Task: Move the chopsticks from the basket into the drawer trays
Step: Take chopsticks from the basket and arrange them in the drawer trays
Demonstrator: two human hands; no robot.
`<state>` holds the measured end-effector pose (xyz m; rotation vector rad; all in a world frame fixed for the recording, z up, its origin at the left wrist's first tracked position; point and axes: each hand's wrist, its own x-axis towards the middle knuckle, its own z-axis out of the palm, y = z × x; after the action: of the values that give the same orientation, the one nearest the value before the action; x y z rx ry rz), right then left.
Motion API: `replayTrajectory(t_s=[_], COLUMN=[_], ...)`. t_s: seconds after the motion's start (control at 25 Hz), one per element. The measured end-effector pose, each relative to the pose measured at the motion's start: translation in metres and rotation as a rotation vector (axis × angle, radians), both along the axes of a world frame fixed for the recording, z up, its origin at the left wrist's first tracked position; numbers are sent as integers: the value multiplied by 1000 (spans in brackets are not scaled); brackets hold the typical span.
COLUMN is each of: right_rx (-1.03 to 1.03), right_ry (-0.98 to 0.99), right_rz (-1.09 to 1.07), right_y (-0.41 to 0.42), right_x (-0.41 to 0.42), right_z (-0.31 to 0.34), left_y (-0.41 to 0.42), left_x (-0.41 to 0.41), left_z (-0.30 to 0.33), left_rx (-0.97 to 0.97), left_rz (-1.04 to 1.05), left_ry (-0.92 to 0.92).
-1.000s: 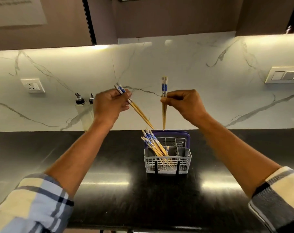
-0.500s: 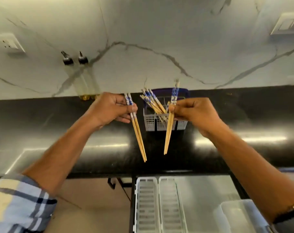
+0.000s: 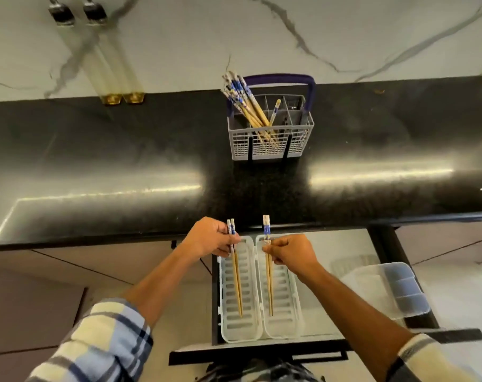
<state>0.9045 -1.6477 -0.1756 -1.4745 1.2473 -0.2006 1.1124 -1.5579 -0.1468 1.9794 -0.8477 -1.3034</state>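
Observation:
My left hand (image 3: 210, 237) grips a pair of chopsticks (image 3: 237, 285) with blue-patterned tops, lying lengthwise over the left white slotted tray (image 3: 226, 330). My right hand (image 3: 292, 253) grips a second pair of chopsticks (image 3: 269, 288) over the right tray (image 3: 288, 326). Both trays lie side by side in the open drawer (image 3: 325, 323) below the counter edge. The grey cutlery basket (image 3: 297, 146) with a purple handle stands on the black counter, with several chopsticks (image 3: 245, 102) leaning in its left compartments.
A clear lidded plastic container (image 3: 394, 288) sits in the drawer to the right of the trays. Two glass oil bottles (image 3: 115, 75) stand at the marble backsplash, far left. The glossy black counter (image 3: 110, 166) stretches both ways from the basket.
Both hands came down from beside the basket to the open drawer, each carrying its pair. The pairs now lie flat along the trays. The view tilted further down.

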Motion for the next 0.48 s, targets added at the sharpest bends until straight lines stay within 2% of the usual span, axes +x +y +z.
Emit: replayTrajectory(t_s=[0.24, 0.48], right_rx=[7, 99], right_ry=[104, 160], right_rz=[-77, -97], right_y=[18, 24], right_x=[-11, -13], right_z=[-38, -62], left_y=[14, 16], left_x=[-7, -11], left_z=[-40, -69], left_rx=[82, 200], left_rz=[10, 26], left_ry=[39, 55])
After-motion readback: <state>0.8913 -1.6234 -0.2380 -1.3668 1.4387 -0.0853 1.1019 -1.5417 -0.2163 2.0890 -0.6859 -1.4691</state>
